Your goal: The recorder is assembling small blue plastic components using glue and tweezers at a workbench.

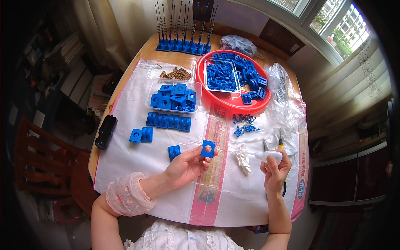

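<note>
My left hand (181, 170) pinches a square blue plastic part (207, 143) with a round hole, raised above the middle of the table. In my right hand (275, 174) is a white squeeze bottle (264, 156), tipped on its side with its thin nozzle pointing left. The nozzle's tip is too fine to tell whether it touches the part. Just behind my left fingers lies a curved blue part (173, 151). A crumpled white tissue (243, 162) lies below the nozzle.
Blue pieces (168, 121) stand in a row before a clear tub (152, 106) of square blue parts. Brass screws (177, 73) lie behind it. A red basin (233, 106) holds more blue parts. Small fittings (245, 126), a yellow-collared tool (281, 139) and a black case (106, 132) lie around. Spring-topped blue pieces (183, 47) stand behind.
</note>
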{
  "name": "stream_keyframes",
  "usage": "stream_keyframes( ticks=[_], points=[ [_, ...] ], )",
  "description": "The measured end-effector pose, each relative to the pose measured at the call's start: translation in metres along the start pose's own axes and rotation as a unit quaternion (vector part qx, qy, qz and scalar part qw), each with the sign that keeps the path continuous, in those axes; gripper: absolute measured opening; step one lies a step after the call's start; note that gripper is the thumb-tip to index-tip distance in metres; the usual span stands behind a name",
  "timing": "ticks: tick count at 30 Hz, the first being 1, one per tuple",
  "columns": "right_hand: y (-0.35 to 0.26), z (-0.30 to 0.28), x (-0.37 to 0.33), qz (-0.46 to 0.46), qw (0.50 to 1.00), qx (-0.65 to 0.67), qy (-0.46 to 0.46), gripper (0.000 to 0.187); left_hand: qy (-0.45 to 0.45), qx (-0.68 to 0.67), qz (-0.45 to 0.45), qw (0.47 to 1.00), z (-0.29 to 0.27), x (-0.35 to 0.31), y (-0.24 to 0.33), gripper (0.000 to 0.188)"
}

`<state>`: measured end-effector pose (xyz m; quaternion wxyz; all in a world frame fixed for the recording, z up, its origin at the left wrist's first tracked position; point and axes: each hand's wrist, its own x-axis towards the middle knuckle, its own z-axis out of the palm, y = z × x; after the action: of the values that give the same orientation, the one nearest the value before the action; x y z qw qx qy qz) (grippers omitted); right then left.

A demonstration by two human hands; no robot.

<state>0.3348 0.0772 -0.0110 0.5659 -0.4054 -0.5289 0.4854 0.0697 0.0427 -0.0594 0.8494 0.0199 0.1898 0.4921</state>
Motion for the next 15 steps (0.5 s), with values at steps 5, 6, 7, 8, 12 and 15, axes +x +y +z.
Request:
stream_keyframes(
  ticks=[5,6,7,8,12,15],
  points=[
    [-0.0015,0.0021,0.0006,0.001,1.000,0.001,0.007,0.016,-0.002,-0.002,0.000,1.000,0.0001,-0.0002,-0.0001,0.034],
    [-0.0016,0.0023,0.0007,0.002,1.000,0.001,0.008,0.016,-0.001,-0.003,0.000,1.000,0.0003,-0.0004,-0.0001,0.033],
    [-0.0016,0.0024,0.0007,0.002,1.000,0.002,0.008,0.016,-0.001,-0.004,0.000,1.000,0.0003,-0.0006,0.0000,0.033],
    [-0.0015,0.0026,0.0008,0.003,1.000,0.002,0.007,0.016,-0.002,-0.004,-0.001,1.000,0.0002,-0.0007,0.0000,0.033],
    [-0.0010,0.0022,0.0004,0.004,1.000,0.002,0.006,0.016,-0.003,-0.002,-0.001,1.000,0.0013,-0.0010,0.0005,0.036],
    [-0.0013,0.0026,0.0005,0.001,1.000,0.001,0.006,0.015,-0.003,-0.002,-0.002,1.000,0.0012,-0.0010,0.0006,0.039]
  ],
)
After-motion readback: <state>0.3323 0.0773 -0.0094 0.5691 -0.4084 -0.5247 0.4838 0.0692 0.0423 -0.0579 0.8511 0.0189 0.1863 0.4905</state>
